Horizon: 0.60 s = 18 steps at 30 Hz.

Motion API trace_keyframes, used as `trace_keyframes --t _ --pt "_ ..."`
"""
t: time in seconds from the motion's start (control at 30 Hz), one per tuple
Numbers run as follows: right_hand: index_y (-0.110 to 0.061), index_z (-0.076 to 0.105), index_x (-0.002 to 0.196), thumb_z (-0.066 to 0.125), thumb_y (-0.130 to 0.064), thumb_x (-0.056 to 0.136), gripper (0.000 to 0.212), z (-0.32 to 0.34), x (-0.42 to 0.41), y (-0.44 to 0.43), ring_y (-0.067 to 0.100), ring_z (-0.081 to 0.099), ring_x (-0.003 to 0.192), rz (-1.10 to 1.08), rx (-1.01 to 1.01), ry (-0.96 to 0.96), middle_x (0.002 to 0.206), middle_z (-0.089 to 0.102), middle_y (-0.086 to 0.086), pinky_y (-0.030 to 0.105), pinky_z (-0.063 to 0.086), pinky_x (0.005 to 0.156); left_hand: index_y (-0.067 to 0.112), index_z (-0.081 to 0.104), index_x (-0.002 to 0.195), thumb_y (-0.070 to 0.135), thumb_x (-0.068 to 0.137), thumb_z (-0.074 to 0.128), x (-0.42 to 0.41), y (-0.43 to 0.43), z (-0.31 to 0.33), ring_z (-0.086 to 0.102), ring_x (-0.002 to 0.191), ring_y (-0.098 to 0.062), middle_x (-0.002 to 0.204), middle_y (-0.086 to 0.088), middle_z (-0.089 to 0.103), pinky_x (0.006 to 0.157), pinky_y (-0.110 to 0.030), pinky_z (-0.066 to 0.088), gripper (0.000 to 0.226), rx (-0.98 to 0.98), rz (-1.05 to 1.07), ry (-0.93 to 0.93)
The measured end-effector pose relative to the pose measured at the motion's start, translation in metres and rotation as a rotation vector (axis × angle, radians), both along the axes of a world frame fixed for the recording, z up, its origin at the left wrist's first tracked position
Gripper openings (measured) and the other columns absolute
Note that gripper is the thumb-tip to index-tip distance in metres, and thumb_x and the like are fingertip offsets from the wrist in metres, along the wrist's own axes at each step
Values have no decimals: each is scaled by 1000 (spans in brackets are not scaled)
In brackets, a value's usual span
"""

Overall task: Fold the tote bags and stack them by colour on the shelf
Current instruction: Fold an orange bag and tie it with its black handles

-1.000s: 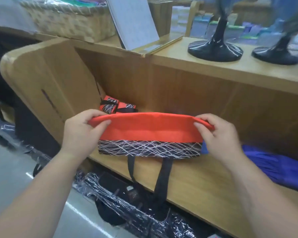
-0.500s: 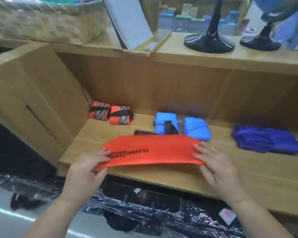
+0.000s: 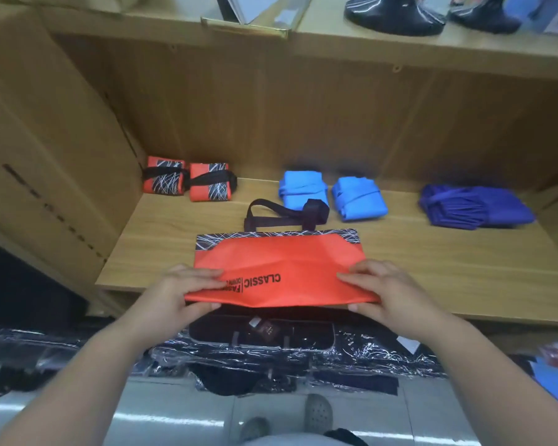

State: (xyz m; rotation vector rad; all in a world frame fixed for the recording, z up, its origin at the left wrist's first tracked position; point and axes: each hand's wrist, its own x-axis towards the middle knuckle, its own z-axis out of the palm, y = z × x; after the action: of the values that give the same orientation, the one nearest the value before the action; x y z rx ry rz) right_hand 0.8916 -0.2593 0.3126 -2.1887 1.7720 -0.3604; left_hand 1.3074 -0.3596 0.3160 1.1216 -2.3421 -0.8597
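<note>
L hand (image 3: 178, 296), R hand (image 3: 392, 292) — each grip pinches orange tote (image 3: 281, 260) near-edge corners; far end prob. on shelf (image 3: 438, 259).

Matt orange cloth tote (image 3: 281, 268) w/ webbing straps (image 3: 281, 214); smooth wood-grain shelf (image 3: 432, 262).

Black print on orange tote bag (image 3: 284, 268), at front edge of shelf (image 3: 432, 259): "CLASSIC", upside down from this view. Next to it, past a thin bar, two smaller lines, partly covered by left hand (image 3: 174, 294), unreadable.
</note>
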Motion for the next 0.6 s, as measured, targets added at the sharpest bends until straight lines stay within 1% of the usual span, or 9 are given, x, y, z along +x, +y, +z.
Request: trace_keyframes --t 0.07,0.13,0.2,0.3,0.37,0.43,0.5,0.53,0.6 --pt "-48 53 137 50 -76 80 63 9 4 -6 14 45 127 33 37 147 139 48 -19 39 36 108 42 74 113 49 76 80 -1 -6 5 53 116 1 126 26 64 104 -23 41 38 36 -22 -30" --pt "-43 54 131 55 -74 80 60 14 11 -12 14 36 142 82 57 230 151 41 -19 39 27 117 45 74 109 51 73 76 -2 -10 9 51 117 2 124 27 64 104 -21 38 37 57 -42 -57" --pt "-40 48 137 63 -64 86 58 15 16 -15 8 22 151 115 127 232 160 29 -21 36 15 124 44 77 104 52 72 74 -2 -15 10 50 119 3 121 27 65 106 -23 35 33 71 -52 -61" --pt "-44 34 152 60 -56 94 65 21 16 -17 -8 15 144 114 189 159 152 23 -30 27 10 124 41 80 95 47 76 74 -2 -18 4 53 115 -1 112 24 70 102 -24 37 21 135 22 16" --pt "-44 46 146 60 -50 95 53 26 12 -18 -20 21 135 46 228 -17 144 33 -30 17 17 120 38 81 87 37 83 75 -6 -16 1 60 106 -6 103 12 73 96 -29 43 7 258 186 155" --pt "-46 61 130 61 -56 87 44 30 7 -20 -27 34 126 -64 295 -214 139 47 -28 8 27 112 33 78 84 31 89 73 -13 -15 1 65 93 -14 96 0 71 87 -34 49 7 348 335 238" --pt "-51 72 108 61 -74 76 41 30 1 -23 -20 52 115 -169 344 -320 129 62 -27 13 39 104 26 76 81 30 93 69 -16 -14 3 66 82 -14 87 1 74 80 -34 49 14 410 400 243" --pt "-48 75 99 60 -80 73 44 30 -1 -24 -13 60 104 -204 356 -373 118 71 -22 19 45 96 24 76 82 29 95 67 -18 -14 5 67 82 -12 84 5 76 80 -33 50 17 444 417 252" --pt "-36 76 89 62 -71 78 40 32 -2 -23 3 62 81 -255 362 -471 90 75 -6 28 47 80 21 75 90 29 98 64 -19 -16 6 70 86 -12 87 7 77 84 -35 53 15 466 449 285"
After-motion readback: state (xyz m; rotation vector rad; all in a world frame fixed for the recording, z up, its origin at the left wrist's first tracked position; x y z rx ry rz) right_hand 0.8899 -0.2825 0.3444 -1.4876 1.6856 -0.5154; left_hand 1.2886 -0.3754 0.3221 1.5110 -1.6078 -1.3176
